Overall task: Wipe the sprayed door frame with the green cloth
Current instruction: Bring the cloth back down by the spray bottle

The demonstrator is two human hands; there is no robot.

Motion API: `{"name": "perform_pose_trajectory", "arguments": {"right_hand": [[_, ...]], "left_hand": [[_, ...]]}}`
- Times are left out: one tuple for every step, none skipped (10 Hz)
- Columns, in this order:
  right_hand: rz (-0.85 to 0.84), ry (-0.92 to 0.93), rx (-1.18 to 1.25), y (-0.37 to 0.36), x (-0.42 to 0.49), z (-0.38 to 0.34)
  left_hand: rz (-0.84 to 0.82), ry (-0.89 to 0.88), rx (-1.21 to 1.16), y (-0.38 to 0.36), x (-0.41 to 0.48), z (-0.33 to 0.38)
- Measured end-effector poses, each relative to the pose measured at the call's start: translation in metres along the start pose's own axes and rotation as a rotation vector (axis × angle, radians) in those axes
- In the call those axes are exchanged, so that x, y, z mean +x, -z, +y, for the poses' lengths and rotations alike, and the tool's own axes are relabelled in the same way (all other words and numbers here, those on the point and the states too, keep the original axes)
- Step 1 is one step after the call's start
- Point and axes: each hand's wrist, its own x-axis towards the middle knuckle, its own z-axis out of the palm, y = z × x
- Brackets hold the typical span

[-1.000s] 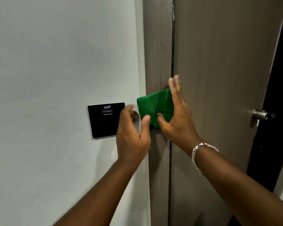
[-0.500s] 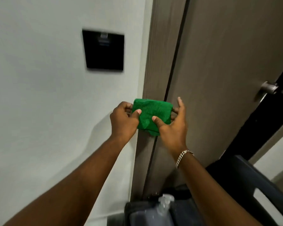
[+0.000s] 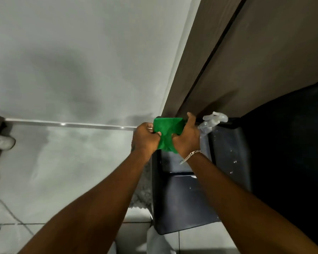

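The green cloth [image 3: 167, 133] is bunched between both my hands, low down near the foot of the brown wooden door frame [image 3: 195, 57]. My left hand [image 3: 144, 138] grips its left side and my right hand [image 3: 187, 136], with a chain bracelet at the wrist, grips its right side. The cloth's top edge lies close to the frame's base; I cannot tell if it touches. The brown door [image 3: 264, 57] stands to the right of the frame, with a dark gap between them.
A clear spray bottle [image 3: 212, 123] pokes out of a dark bin [image 3: 182, 198] right under my hands. The grey wall [image 3: 81, 61] meets the tiled floor at a skirting line [image 3: 62, 124]. White shoes [image 3: 3, 142] lie at the far left.
My view and both hands have dropped from light-switch height down to the frame's base. The cloth went from pressed flat on the frame to bunched between both hands.
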Motion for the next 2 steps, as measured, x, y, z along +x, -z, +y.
{"name": "perform_pose_trajectory", "arguments": {"right_hand": [[-0.071,-0.096,-0.039,-0.022,0.024,0.034],[-0.098,-0.120,-0.057,-0.033,0.037,0.058]], "left_hand": [[-0.129,0.003,0.056,-0.019,0.014,-0.033],[-0.229,-0.022,0.084,-0.019,0.021,-0.040]]}}
